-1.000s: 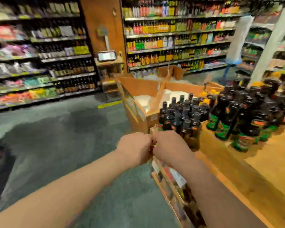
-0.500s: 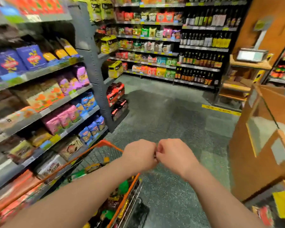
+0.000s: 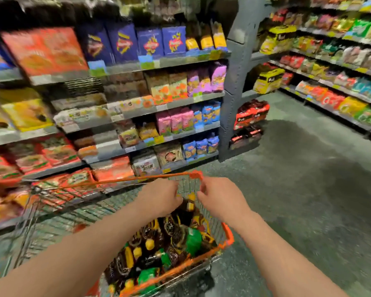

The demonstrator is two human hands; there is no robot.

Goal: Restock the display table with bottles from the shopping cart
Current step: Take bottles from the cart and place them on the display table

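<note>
Nearest the camera, the shopping cart (image 3: pixel 228 236) holds a dense load of dark bottles (image 3: pixel 169 239) with yellow caps and green labels, piled on their sides and filling its near end up to the orange rim; a good many appear still to be moved, so the restocking judges as far from finished. The display table is not in view, so how much stands on it cannot be told from here. Both forearms reach over the cart from the near side. The left hand (image 3: pixel 161 198) hangs above the far part of the load, knuckles up, its fingers curled downward toward a yellow-capped bottle neck; whether they touch or grip it cannot be told, as the fingertips are hidden behind the hand. The right hand (image 3: pixel 221 200) hovers just beside it, toward the cart's right rim, with fingers (image 3: pixel 202 189) loosely bent and slightly apart, holding nothing that shows. The step in hand judges as reaching for the next bottles. Beyond the cart's far rim stand grey shelves (image 3: pixel 137 112) packed with bagged and boxed goods, blurred, and to the right of the cart lies bare grey floor (image 3: pixel 308 179) running toward a second run of shelving
</note>
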